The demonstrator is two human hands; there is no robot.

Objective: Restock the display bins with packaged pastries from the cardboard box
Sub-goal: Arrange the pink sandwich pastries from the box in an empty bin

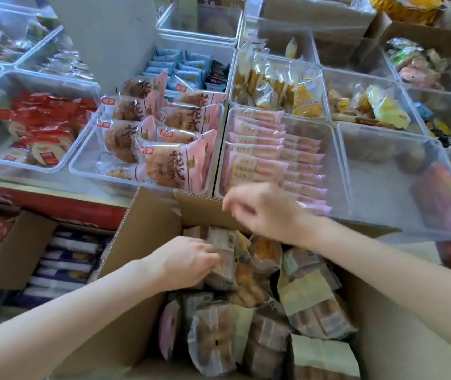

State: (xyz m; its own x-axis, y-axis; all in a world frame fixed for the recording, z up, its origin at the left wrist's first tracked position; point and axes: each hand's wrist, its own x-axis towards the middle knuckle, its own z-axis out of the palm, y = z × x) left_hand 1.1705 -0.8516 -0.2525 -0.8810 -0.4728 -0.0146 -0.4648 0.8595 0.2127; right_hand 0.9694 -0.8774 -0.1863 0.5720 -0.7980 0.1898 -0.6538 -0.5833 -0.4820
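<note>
1. The left hand is down in the cardboard box, fingers curled round a packaged pastry near the box's far end; it looks gripped but not yet lifted.
2. The right hand hangs above the box's far flap, just in front of the pink-pack bin. It is blurred; the fingers look loosely curled and I see nothing in them.
3. Risk, as I judge it: the wrappers are slick, crinkly film, so a pack gripped by one edge could slide free or drag a neighbour out of the box.
4. Squeezing harder would likely crush the soft round pastry inside.
5. The upright corrugated flap stands between box and bins; a pack could catch on it when carried across.
6. The bins are clear, rigid plastic with thin rims. The bin of large round pastries is heaped, so more on top may tumble.
7. The clear bin at right shows bare floor.
8. Packs in the box are flat, translucent pouches with paper-like beige panels.
</note>
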